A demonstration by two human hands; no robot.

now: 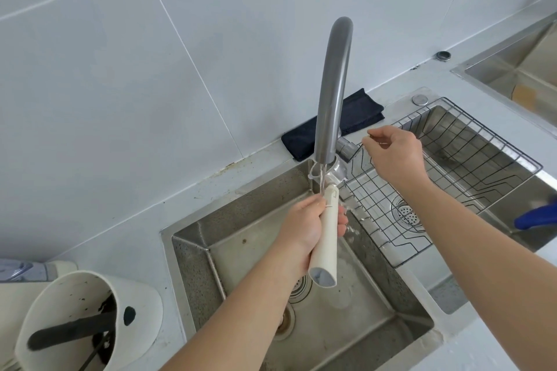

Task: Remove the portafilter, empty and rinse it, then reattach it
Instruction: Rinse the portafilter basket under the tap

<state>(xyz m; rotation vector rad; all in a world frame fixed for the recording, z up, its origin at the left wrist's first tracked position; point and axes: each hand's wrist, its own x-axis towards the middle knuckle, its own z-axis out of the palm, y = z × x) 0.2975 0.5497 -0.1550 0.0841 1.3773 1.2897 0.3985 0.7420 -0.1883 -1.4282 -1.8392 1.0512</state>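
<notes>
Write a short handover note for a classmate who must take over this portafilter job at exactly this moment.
Left hand: grips the portafilter by its cream handle, basket end up under the faucet.
Right hand: at the faucet lever, fingers loosely curled; contact not clear.
Water is running over the portafilter into the left sink basin.
Done: removed; rinse under way. Whether it was emptied cannot be seen.
Left: finish rinsing, shut off the water, reattach it to the machine, which is not in view.
</notes>
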